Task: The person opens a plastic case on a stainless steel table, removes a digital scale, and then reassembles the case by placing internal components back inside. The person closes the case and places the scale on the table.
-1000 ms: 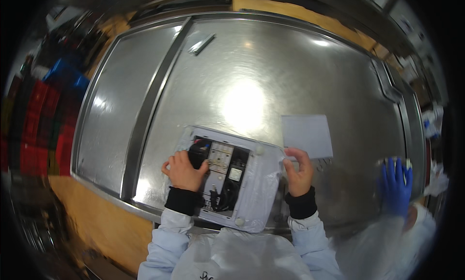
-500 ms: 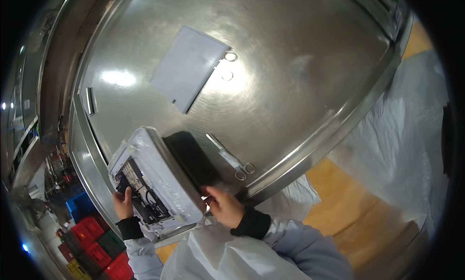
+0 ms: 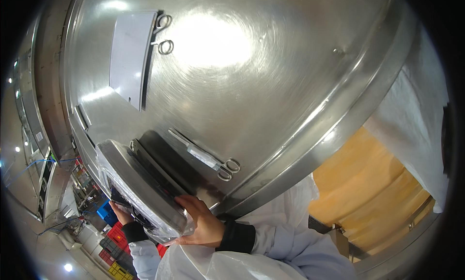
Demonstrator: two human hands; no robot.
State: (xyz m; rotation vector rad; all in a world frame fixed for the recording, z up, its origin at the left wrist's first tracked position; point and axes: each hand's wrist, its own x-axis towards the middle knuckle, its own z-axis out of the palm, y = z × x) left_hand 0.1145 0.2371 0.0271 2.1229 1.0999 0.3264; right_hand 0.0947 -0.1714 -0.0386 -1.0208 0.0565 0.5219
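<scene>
Both my hands hold a box-shaped device [image 3: 140, 176] at the table's near left edge. It has a pale grey casing with clear plastic film around it, and dark parts show in its open face. My left hand [image 3: 122, 213] is closed on the open-faced side, its fingers partly hidden. My right hand [image 3: 204, 225] grips the near right end. A dark band lies along the casing's right side; part of it may be a reflection. Farther right lie scissors [image 3: 206, 157] with a pale wrap around the middle.
A flat grey panel [image 3: 130, 57] lies farther back on the steel table [image 3: 271, 101], with ring handles [image 3: 165, 47] sticking out at its right side. Red crates [image 3: 117, 235] and a blue crate [image 3: 107, 211] stand below at left. White plastic sheeting [image 3: 411, 105] hangs at right.
The device has tilted, so its open face is turned more away. My right hand has shifted to a fuller grip on its end. The view has moved, too.
</scene>
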